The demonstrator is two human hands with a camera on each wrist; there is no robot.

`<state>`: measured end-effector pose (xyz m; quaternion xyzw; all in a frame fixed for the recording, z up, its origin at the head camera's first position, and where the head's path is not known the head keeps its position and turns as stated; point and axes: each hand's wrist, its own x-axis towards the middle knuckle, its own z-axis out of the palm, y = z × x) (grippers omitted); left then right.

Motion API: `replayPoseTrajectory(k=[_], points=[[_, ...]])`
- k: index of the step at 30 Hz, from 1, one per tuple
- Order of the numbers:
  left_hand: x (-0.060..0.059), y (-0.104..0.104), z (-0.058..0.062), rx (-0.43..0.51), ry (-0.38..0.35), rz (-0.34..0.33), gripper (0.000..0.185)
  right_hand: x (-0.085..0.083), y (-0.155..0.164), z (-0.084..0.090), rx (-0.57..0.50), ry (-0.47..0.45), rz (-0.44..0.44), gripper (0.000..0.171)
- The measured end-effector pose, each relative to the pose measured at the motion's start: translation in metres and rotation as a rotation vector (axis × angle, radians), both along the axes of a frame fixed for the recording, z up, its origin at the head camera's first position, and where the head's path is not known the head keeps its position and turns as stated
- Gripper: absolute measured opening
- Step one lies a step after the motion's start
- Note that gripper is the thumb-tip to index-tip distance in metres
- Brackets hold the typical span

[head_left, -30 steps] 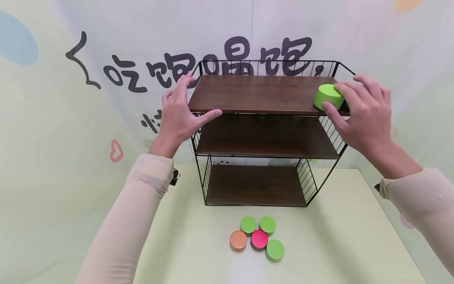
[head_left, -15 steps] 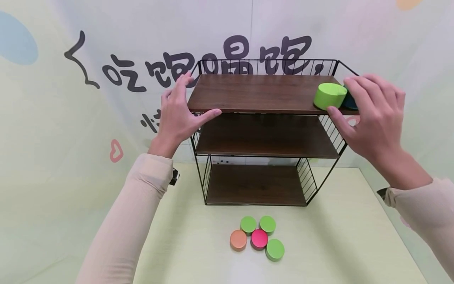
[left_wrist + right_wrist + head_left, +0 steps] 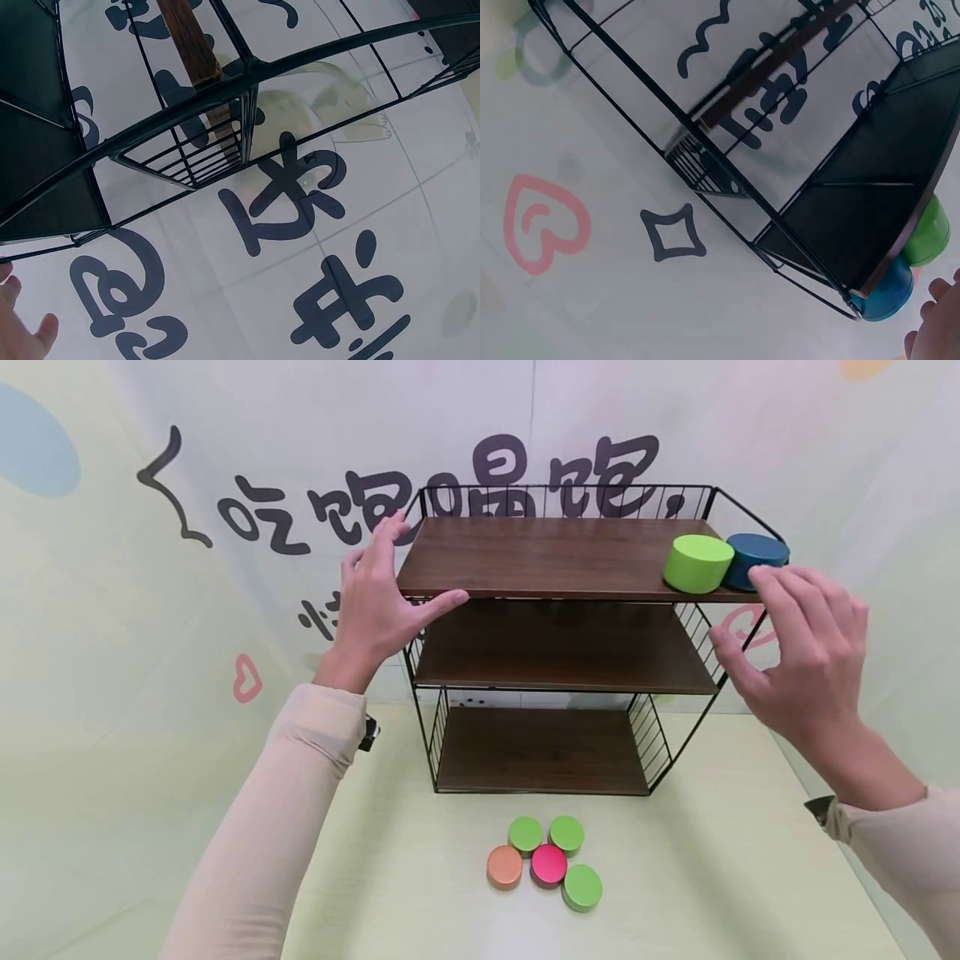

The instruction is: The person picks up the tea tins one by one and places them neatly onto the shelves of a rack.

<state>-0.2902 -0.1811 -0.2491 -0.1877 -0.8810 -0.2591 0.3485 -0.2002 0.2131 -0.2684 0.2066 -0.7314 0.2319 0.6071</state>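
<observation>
Green and blue round tins, the lime-green cylinder (image 3: 698, 563) and the dark blue cylinder (image 3: 756, 560) touching it, sit at the right end of the top wooden board of the black wire shelf rack (image 3: 558, 558). Just below them the right hand (image 3: 806, 664) hovers, fingers spread and loosely bent, holding nothing. The left hand (image 3: 378, 602) grips the rack's top left corner, thumb under the board. Keeping that brace firm seems wise, so the rack does not rock. Five more tins (image 3: 546, 862) lie clustered on the pale counter (image 3: 720, 877).
</observation>
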Motion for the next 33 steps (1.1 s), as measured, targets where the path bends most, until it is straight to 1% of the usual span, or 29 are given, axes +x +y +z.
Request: replayPoseTrajectory(k=[4,9,15,23,28,33], points=[[0.0,0.0,-0.001,-0.003,-0.001,0.003,0.102,0.006,-0.002,-0.011,0.028,-0.016,0.011,0.064],[0.0,0.0,-0.001,-0.003,-0.005,0.007,0.102,0.012,-0.005,-0.026,0.035,-0.025,0.014,0.064],[-0.001,0.0,-0.001,-0.001,-0.008,0.007,0.102,0.012,0.0,-0.052,0.044,-0.053,0.022,0.062],[0.0,0.0,-0.001,0.001,-0.003,0.009,0.104,0.011,0.007,-0.096,0.119,-0.152,0.064,0.059],[0.0,0.001,-0.001,0.003,-0.003,0.008,0.104,0.014,0.008,-0.123,0.179,-0.246,0.089,0.06],[0.0,0.001,-0.001,0.007,-0.001,0.004,0.104,0.019,0.002,-0.144,0.191,-0.316,0.122,0.059]])
